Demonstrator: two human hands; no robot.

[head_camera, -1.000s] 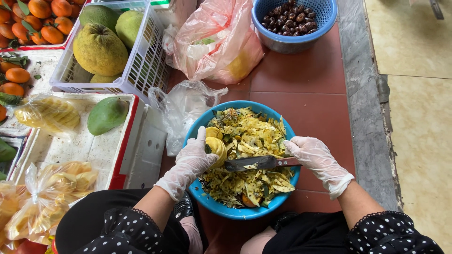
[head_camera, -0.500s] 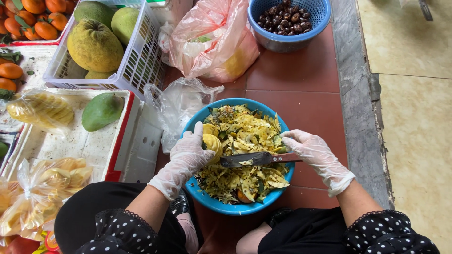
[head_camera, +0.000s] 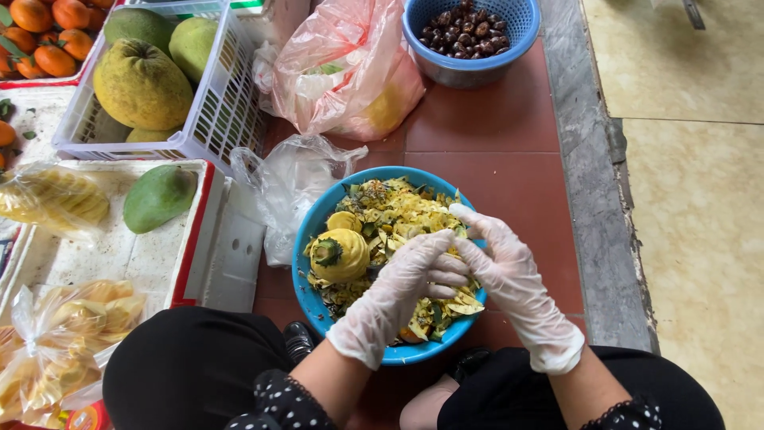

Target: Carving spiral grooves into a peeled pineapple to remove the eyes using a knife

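Right of the blue bowl (head_camera: pixel 318 231) the red tile floor (head_camera: pixel 509 159) lies open out to the grey stone kerb (head_camera: pixel 593 199). On the left, a clear plastic bag (head_camera: pixel 290 187) and white foam tray (head_camera: pixel 191 239) crowd in, seemingly touching it. Farther off, a pink bag (head_camera: pixel 342 72) and blue basket (head_camera: pixel 469 68) block the way.

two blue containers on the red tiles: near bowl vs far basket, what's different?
The near blue bowl has solid walls; the far blue basket has perforated walls. The bowl holds yellow-green peelings and a peeled yellow fruit; the basket holds dark brown nuts. Both gloved hands, left hand and right hand, work over the bowl; none are near the basket. Both are round and blue.
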